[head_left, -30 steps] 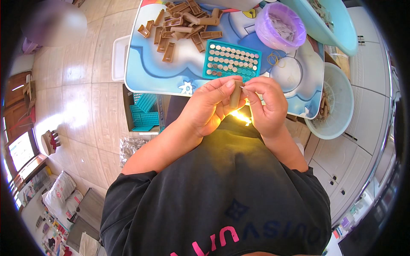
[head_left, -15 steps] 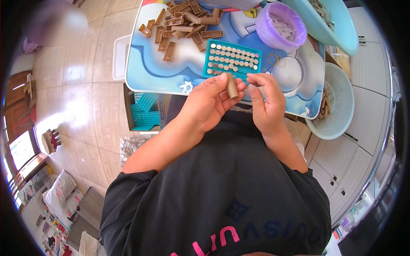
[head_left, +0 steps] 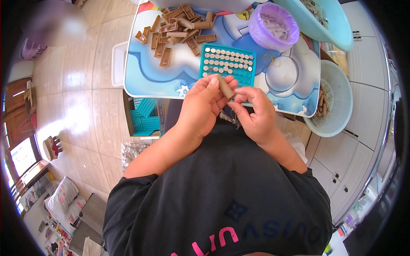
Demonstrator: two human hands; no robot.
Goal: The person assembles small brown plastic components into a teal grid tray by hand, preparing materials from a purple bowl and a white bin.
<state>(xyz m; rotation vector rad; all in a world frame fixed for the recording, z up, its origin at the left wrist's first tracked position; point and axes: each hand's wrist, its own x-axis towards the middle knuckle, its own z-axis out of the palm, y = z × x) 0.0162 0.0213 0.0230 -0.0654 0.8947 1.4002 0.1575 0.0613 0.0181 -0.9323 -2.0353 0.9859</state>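
Note:
My left hand [head_left: 198,104] is closed on a brown plastic tube-like piece [head_left: 226,88], gripping it between thumb and fingers, tilted down to the right. By its lower end is my right hand [head_left: 257,114], thumb and forefinger brought together in a pinch; what they hold, if anything, is too small to make out. Just beyond both hands lies a teal tray [head_left: 254,64] with rows of small round silvery discs, some of its near places bare. Part of its near edge is hidden behind my left fingers.
A heap of brown plastic pieces [head_left: 165,56] covers the table's far left. Right of it stands a purple-lined tub [head_left: 258,35] of pale strips, beside a large light-blue basin [head_left: 339,32]. Another pale basin [head_left: 341,115] is below right. Teal trays [head_left: 145,121] fill a box at left.
My right hand has come down and left to the lower end of the brown piece, its fingers closing. The view has shifted slightly, so the table appears further left.

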